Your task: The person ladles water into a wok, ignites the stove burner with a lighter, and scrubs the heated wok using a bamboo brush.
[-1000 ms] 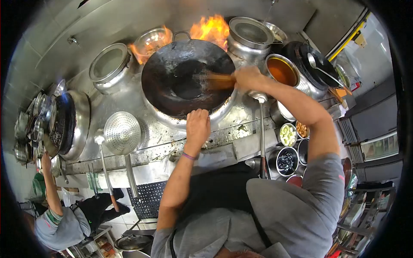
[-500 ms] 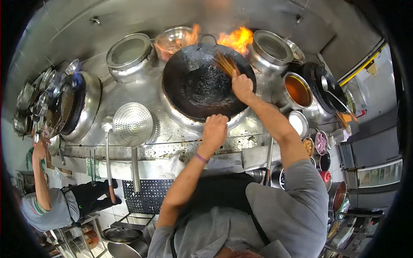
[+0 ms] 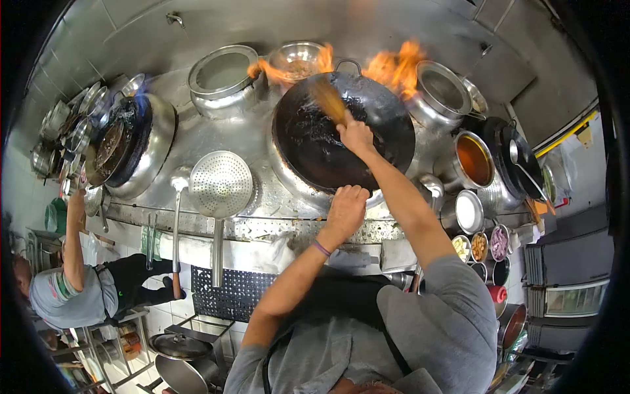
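Observation:
A large black wok [image 3: 387, 138] sits on the burner in front of me, wet and shiny inside. My left hand [image 3: 346, 210] is closed at its near rim, and the fingers hide what part they grip. Over the wok, my right hand [image 3: 356, 136] grips a bamboo wok brush [image 3: 328, 100]. The bristles are smeared by motion and lie against the upper left part of the wok's inside. Flames [image 3: 397, 65] rise behind the wok on both sides.
Left of the wok are a perforated skimmer [image 3: 220, 184], a ladle [image 3: 178, 178] and a lidded pot [image 3: 223, 75]. A pot of reddish-brown liquid [image 3: 474, 161] and small ingredient bowls [image 3: 480, 247] stand right. A co-worker [image 3: 79, 295] reaches toward another wok at far left.
My right hand has swept the brush from the right side of the wok to its upper left. The whole view has shifted, while my left hand stays at the near rim.

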`<move>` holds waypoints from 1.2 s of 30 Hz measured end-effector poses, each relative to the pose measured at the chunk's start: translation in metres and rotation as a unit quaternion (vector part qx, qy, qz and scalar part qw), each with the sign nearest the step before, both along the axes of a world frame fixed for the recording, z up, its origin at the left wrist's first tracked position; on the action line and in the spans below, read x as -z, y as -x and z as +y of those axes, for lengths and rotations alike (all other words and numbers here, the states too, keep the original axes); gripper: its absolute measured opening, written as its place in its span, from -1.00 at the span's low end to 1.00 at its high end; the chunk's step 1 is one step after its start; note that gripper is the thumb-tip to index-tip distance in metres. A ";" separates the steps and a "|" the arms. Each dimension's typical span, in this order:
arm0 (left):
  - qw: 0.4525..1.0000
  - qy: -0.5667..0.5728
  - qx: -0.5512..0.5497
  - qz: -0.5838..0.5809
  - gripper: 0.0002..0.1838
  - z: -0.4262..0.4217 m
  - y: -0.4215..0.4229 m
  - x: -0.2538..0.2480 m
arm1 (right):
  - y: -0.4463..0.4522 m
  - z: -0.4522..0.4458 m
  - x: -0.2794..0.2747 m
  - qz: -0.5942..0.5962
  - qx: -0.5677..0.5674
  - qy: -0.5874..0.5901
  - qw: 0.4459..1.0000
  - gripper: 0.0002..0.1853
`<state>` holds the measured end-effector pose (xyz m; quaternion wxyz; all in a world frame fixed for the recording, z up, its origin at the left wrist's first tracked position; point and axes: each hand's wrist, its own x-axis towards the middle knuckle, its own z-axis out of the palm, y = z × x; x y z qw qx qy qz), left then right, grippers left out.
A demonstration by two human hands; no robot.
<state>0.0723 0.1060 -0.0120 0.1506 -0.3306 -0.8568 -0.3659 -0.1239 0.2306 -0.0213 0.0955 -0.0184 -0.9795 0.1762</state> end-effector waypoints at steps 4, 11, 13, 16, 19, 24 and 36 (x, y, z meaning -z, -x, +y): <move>1.000 -0.003 0.000 0.004 -0.80 0.000 0.001 -0.001 | -0.015 -0.021 0.000 -0.033 -0.077 0.052 0.995 -0.34; 1.000 -0.015 -0.008 0.018 -0.82 0.002 0.001 -0.001 | -0.044 0.017 -0.040 -0.140 -0.132 -0.032 0.981 -0.49; 1.000 0.007 -0.004 0.007 -0.82 0.003 0.001 0.001 | -0.030 0.005 -0.031 -0.076 -0.041 -0.025 0.996 -0.53; 1.000 -0.001 -0.003 0.015 -0.82 0.002 0.003 0.005 | -0.045 -0.009 -0.030 -0.107 -0.128 -0.029 0.986 -0.43; 1.000 -0.013 -0.009 0.024 -0.83 0.003 0.004 0.006 | -0.104 0.016 -0.069 -0.164 -0.247 0.024 0.955 -0.52; 1.000 -0.002 -0.023 0.015 -0.82 0.005 0.001 0.002 | -0.049 0.058 -0.075 -0.234 -0.090 -0.133 0.959 -0.50; 0.999 -0.022 -0.028 0.014 -0.84 0.005 0.003 0.010 | -0.127 0.092 -0.105 -0.177 -0.134 -0.303 0.927 -0.48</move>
